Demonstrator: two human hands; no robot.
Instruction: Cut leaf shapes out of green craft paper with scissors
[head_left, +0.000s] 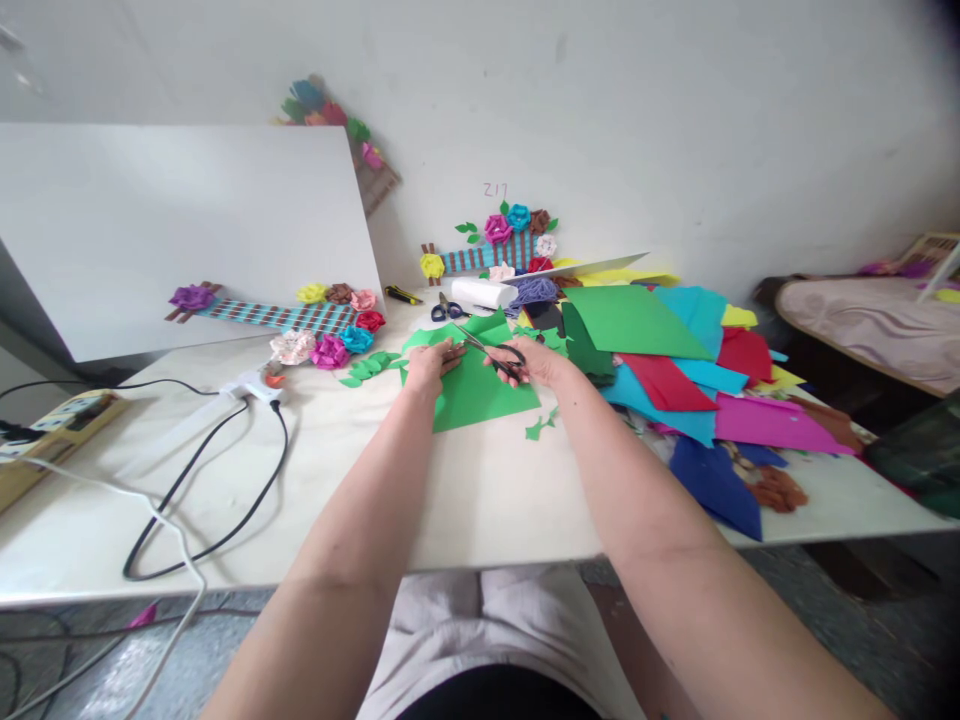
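Observation:
My right hand (525, 362) grips a pair of black-handled scissors (474, 342), its blades pointing left toward my other hand. Opposite it, my left hand (433, 366) has its fingers closed on green paper by the blade tips; the exact edge between the fingers is hard to make out. Beneath both hands lies a large green sheet (487, 402) with an uneven upper edge. Left of it is a cluster of cut green leaf shapes (367, 368). Small green scraps (535, 429) rest near my right wrist.
Coloured sheets (637, 320) pile up on the right. Behind my hands are dark-handled scissors (442, 311), a white roll (484, 293) and a utility knife (403, 295). Flowered guitar-shaped decorations (292, 317) stand at the back. A glue gun (259, 385) and cables lie left.

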